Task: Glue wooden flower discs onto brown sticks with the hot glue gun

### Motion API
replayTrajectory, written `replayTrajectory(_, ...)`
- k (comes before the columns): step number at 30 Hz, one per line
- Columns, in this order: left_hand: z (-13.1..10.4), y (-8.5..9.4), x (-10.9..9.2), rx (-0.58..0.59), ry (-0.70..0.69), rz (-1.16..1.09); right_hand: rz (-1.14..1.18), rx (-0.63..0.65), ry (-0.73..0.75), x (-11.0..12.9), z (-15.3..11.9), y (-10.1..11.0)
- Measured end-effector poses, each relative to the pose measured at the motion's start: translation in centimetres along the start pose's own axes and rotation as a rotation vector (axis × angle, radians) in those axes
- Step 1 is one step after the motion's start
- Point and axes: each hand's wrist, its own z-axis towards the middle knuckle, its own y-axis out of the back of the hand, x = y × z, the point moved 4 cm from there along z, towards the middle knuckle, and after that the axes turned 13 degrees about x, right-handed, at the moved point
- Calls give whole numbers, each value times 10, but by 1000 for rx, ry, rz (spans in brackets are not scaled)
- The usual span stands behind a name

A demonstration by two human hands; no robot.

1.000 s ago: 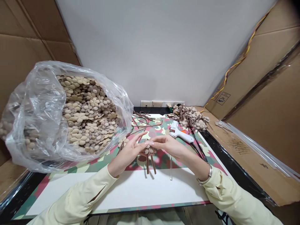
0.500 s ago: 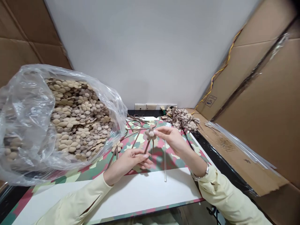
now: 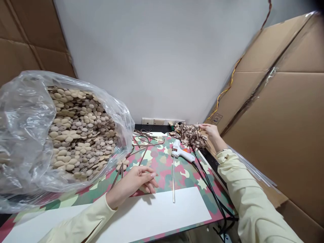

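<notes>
My right hand (image 3: 212, 133) reaches to the back right, thumb and fingers pinched on a beige padded fabric flower (image 3: 197, 126) at the top of a heap of similar flowers with brown cords (image 3: 188, 135). My left hand (image 3: 139, 180) hovers near the front edge of the camouflage-patterned cover, its fingers loosely bent and apart with nothing in them. Close to its wrist, a flower (image 3: 123, 164) lies with brown strips (image 3: 116, 177). Between the hands rests a white glue gun (image 3: 182, 152), a clear glue stick (image 3: 173, 180) jutting toward me.
A large clear plastic bag (image 3: 22, 111) full of beige flowers stands on the left. Loose brown cords (image 3: 145, 135) lie at the back. White board (image 3: 177, 209) runs along the front. Black cables (image 3: 210, 185) trail off the right edge beside cardboard (image 3: 286, 135).
My right hand has carried the flower from beside my left hand to the heap at the back right. My left hand has let go of its cord. The glue gun is now uncovered.
</notes>
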Motion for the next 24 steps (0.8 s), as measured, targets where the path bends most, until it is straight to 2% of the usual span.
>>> replayTrajectory(3,1,3,1,-19,-36,-20,-134,-41,-41,-10,9,-2)
replayTrajectory(5,1,5,3,-27,-44,-24,-222,-85,-35,-8,8,0)
replayTrajectory(8,2,5,6,-25,-64,-28,-326,-119,39,7,-3,4)
replayTrajectory(10,1,9,4,-57,-72,28,-371,-84,120,22,-17,3)
replayTrajectory(12,-4,21,-3,-203,-83,213,-405,9,194,35,-38,-3)
replayTrajectory(14,-15,40,-18,-460,-91,538,-466,147,265,43,-63,-15)
replayTrajectory(16,-31,61,-33,-730,-34,865,-623,308,370,46,-87,-31)
replayTrajectory(18,-47,84,-45,-942,69,1091,-710,427,422,43,-104,-46)
replayTrajectory(19,-55,96,-47,-1006,125,1145,-724,456,426,39,-109,-52)
replayTrajectory(22,-70,129,-45,-1089,205,1164,-764,458,405,24,-111,-61)
replayTrajectory(24,-74,145,-39,-1102,234,1195,-824,441,369,15,-107,-61)
